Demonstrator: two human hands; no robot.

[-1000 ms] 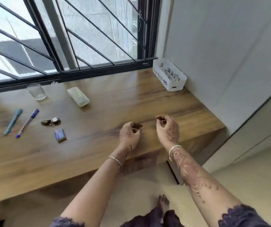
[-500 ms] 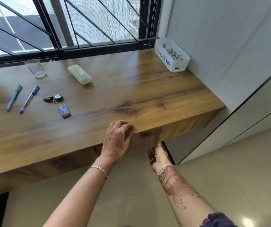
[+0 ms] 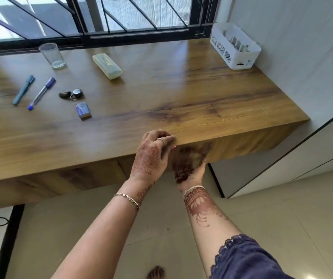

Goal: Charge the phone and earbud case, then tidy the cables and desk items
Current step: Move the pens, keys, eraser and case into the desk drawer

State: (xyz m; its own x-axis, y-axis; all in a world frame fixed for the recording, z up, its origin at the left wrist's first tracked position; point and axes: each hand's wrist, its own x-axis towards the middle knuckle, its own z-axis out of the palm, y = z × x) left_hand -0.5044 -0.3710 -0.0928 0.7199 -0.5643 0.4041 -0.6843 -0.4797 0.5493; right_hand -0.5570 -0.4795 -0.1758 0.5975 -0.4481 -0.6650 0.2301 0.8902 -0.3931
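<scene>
**While both hands meet at the desk's front edge, the desk items lie spread out**

Since a second ago, when both hands sat curled on top of the desk (image 3: pixel 181 87), the right one has dropped under the front edge. The items have not shifted.

On the wood, from the left: a teal pen (image 3: pixel 23 90) and a blue-capped pen (image 3: pixel 41 93) lie side by side, both slantwise. A clear glass (image 3: pixel 52 55) stands upright near the window frame. Dark keys (image 3: pixel 71 94) with a round fob lie next, with a small blue box (image 3: pixel 83 110) just in front of them. A pale green oblong case (image 3: pixel 107 66) lies closed, at an angle.

At the edge, the left hand (image 3: pixel 151 156) has bent fingers, tips on the wood, gripping nothing visible. Just beside it and below the edge, the right hand (image 3: pixel 189 166) is palm up, cupped, half open. It is blurred, so I cannot tell if anything lies in it.

A white slotted basket (image 3: pixel 235 48) sits in the far right corner against the wall, contents unclear.
</scene>
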